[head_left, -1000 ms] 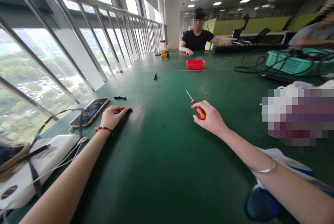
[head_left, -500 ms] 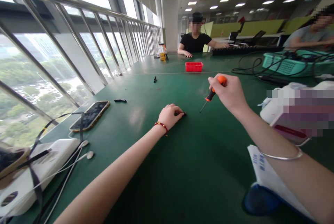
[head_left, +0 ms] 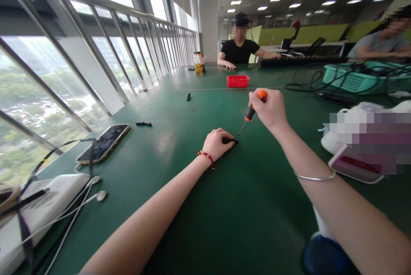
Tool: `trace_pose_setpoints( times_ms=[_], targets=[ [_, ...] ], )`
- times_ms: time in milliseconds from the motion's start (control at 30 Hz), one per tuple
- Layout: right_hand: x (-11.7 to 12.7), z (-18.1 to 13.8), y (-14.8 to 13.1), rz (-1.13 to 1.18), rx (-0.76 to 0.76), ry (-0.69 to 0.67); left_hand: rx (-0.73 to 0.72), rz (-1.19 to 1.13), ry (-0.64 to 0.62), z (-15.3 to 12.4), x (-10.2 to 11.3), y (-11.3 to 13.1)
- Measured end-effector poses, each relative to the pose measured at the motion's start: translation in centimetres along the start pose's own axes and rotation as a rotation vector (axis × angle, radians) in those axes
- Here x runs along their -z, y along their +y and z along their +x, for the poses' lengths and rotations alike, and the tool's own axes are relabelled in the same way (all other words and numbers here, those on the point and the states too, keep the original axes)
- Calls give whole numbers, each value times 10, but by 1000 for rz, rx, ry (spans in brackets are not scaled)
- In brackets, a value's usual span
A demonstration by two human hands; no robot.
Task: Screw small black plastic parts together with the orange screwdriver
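My left hand (head_left: 216, 143), with a red bead bracelet at the wrist, pinches a small black part (head_left: 230, 140) flat against the green table (head_left: 199, 206). My right hand (head_left: 269, 110) is closed round an orange-and-black screwdriver (head_left: 252, 110), held upright and tilted. Its thin metal tip points down at the right end of the black part, close to touching it.
A phone (head_left: 103, 143) and another small black part (head_left: 143, 123) lie to the left, with white earphones (head_left: 96, 189) nearer me. A red bin (head_left: 238, 81) sits farther back. A teal basket with cables (head_left: 359, 78) stands at the right. Two people sit at the far end.
My left hand slid the black part from beside the phone to the table's middle. My right hand lifted the screwdriver, turned it tip down and brought the tip to the part.
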State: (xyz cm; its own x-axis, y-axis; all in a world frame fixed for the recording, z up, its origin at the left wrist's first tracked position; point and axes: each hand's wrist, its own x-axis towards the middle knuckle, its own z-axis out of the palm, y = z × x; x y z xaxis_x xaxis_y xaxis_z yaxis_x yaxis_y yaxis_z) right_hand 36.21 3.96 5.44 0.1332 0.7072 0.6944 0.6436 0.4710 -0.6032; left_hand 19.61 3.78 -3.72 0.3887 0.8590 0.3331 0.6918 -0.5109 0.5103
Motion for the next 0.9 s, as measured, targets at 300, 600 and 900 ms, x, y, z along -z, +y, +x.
trace_pose_setpoints(
  times_ms=[300,600,900],
  targets=[
    [-3,-2,0,10,-4,-27,14,-24,-6,1,0,-1],
    [-7,-5,2,-32,-22,-70,16,-22,-9,1,-1,-1],
    [9,0,-13,-249,11,-160,25,-13,-9,1,0,1]
  ],
)
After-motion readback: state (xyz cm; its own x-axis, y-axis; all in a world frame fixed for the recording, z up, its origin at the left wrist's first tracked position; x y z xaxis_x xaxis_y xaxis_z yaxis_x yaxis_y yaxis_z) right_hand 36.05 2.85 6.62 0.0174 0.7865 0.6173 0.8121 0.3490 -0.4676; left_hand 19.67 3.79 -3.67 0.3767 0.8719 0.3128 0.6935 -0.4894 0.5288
